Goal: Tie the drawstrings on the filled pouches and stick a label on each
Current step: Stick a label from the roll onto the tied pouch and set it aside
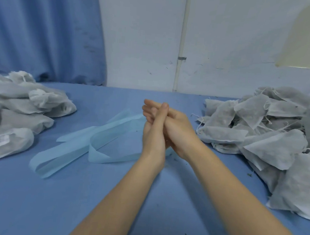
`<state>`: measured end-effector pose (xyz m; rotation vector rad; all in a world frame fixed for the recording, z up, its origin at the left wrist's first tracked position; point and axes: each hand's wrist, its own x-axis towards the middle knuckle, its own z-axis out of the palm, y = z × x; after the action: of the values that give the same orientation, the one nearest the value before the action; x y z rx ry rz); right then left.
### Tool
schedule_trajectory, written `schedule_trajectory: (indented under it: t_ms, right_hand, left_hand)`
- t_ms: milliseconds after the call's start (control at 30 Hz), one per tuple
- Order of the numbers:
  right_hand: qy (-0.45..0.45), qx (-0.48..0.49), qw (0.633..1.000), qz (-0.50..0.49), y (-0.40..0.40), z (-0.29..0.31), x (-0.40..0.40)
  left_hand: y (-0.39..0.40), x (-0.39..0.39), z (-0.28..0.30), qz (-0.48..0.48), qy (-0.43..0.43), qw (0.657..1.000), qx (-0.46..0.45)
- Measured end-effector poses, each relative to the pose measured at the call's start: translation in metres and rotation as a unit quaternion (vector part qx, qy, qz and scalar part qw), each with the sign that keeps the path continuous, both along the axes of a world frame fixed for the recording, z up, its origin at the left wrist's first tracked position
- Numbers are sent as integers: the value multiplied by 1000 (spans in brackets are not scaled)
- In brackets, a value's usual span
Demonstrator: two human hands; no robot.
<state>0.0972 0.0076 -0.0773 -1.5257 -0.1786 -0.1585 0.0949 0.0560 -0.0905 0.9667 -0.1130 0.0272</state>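
**A:** Two bare forearms reach in over the blue table (108,196). What are the hands doing?

**B:** They're laid palm to palm above the cloth, left hand (154,133) against right hand (179,132). Fingers straight and pressed together, those of one hand crossing the other's. They pinch nothing that I can see: no pouch, no string, no label.

**A:** So between pouches?

**B:** That's my guess. It could be rubbing off the crumbs scattered on the cloth, but I can't tell.

**A:** And that pale blue strip (86,145)?

**B:** It lies looped just left of the fingers, one end running under them. Probably spent label backing, dropped within reach; I see no labels on it.

**A:** Where's the work itself?

**B:** Split to either side. Right of the fingers, near, a loose heap (259,132) of grey pouches with strings trailing, apparently awaiting tying. Left, further off, a stack (22,108) with necks bunched, and the nearest pouch carries a white label (1,139). Likely the finished side.

**A:** Behind the fingertips?

**B:** Bare cloth, then a curtain (46,31) and a white wall (220,39).
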Motion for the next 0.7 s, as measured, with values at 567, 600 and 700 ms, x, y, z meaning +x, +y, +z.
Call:
schedule_trajectory:
  t_ms: [567,600,700]
  right_hand:
    - [3,-62,956,-287,-147,-39,-63]
    - [7,-65,951,-302,-151,-43,-64]
    - [3,-63,942,-330,-159,-49,-64]
  left_hand:
    - [-117,11,-22,-13,-257,756,603]
    - [-122,15,-24,-15,-255,730,634]
    - [-131,24,-32,33,-271,673,687]
